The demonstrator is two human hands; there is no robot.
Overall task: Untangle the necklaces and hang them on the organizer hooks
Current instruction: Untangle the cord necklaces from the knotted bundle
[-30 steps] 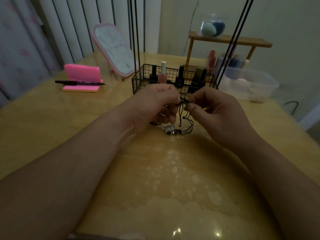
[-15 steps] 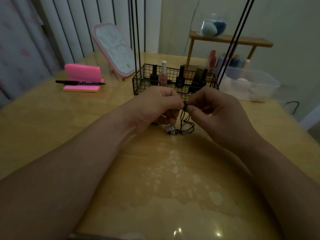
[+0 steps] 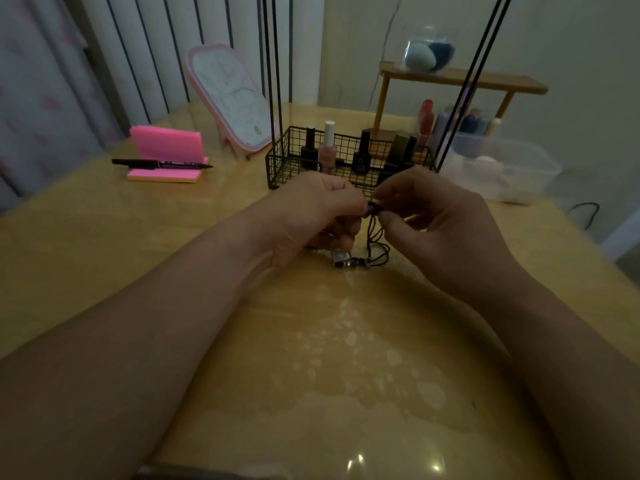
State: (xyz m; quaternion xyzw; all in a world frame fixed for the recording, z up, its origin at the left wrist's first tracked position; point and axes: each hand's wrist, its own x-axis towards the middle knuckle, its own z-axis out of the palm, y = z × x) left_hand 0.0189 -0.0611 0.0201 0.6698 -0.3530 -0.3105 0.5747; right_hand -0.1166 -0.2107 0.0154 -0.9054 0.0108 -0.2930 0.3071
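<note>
Head view: both hands meet above the worktop (image 3: 104, 258), just in front of the organizer (image 3: 280, 168), a black wire basket with tall thin rods that rise out of frame, so its hooks are not in view. The left hand (image 3: 311, 216) and the right hand (image 3: 443, 223) each pinch the necklaces (image 3: 374, 233) at one small dark bunch between them, fingers (image 3: 393, 221) curled, with thumb and forefinger tips closed on the cord. From that pinch, thin black cords hang in loose loops down to the worktop, where a small metallic pendant (image 3: 341, 259) and a few beads lie under the left hand. The dim light hides how many strands there are. The cords look light, limp and thin, and would likely tighten into a knot if pulled hard. The best hold seems to be right at the tangle with the fingertips, easing loops apart rather than tugging the ends. The pendant is the only real weight and may snag a loop.
</note>
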